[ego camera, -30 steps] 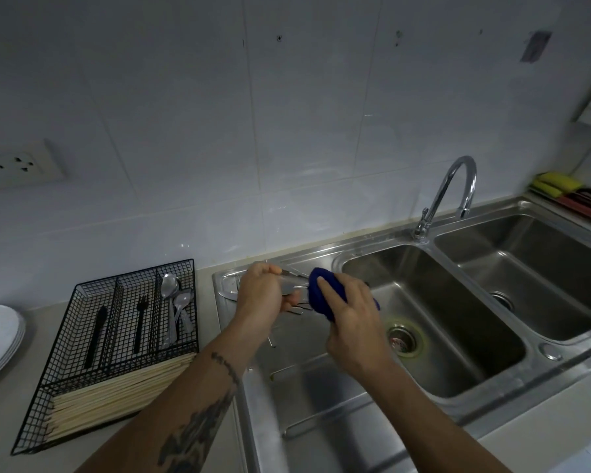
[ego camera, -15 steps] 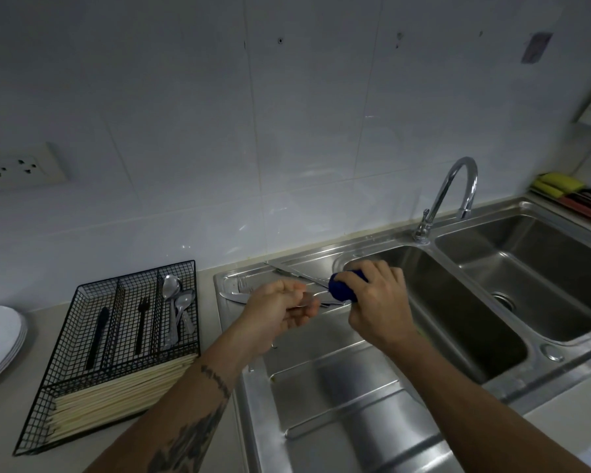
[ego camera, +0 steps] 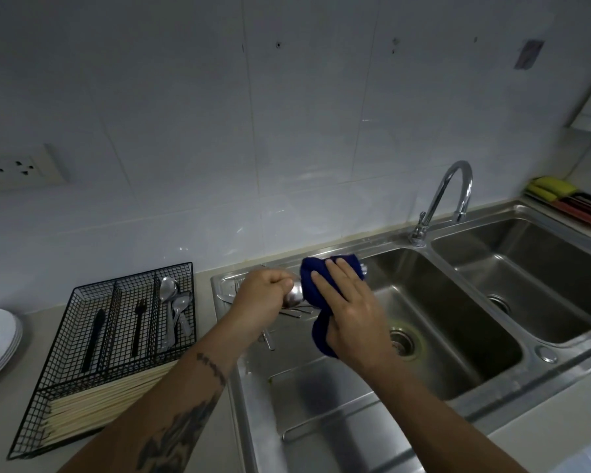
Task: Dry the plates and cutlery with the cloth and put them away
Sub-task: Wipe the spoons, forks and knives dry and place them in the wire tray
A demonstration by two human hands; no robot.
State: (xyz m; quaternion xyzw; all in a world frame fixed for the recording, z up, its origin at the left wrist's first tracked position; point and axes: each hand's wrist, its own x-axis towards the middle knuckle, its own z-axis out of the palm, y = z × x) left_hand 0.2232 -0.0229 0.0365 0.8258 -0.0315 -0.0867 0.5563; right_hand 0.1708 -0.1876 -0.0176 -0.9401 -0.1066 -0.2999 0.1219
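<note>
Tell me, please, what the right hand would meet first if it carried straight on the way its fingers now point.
Probably the sink's back rim and then the tiled wall: the right hand, pressing the blue cloth, points up and left in the picture. Depth is unclear from one view.

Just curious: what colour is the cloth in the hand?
Dark blue; the cloth shows clearly in the head view, in the right hand.
</note>
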